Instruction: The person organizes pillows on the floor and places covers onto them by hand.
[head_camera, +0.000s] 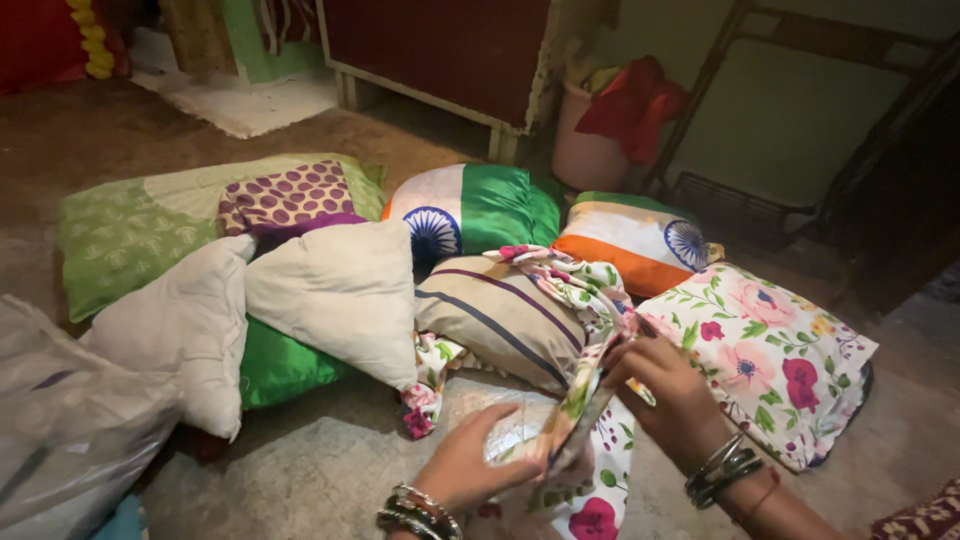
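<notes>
Left hand: the left hand (470, 462) lay spread, fingers wide, pressing down on the lower part of the floral pillow cover (585, 400); bangles circled the wrist.
Right hand: the right hand (668, 385) was closed around the cover's upper edge, pinching the cloth between thumb and fingers.
Floral pillow cover: it was draped over the striped beige pillow (505, 315), on the floor (300, 470) right in front of the person, partly pulled over that pillow.
Beside it: a filled floral pillow (770, 360) lay just right of the right hand, touching the forearm.
Behind: two tricolour cushions (470, 210) with wheel emblems lay behind the striped pillow.
Left: two white pillows (340, 290) overlapped a green one, crowding the striped pillow's left side.
Near corner: a clear plastic bag (70, 420) filled the lower left.
Far back: a pink bucket (585, 150) held red cloth.
</notes>
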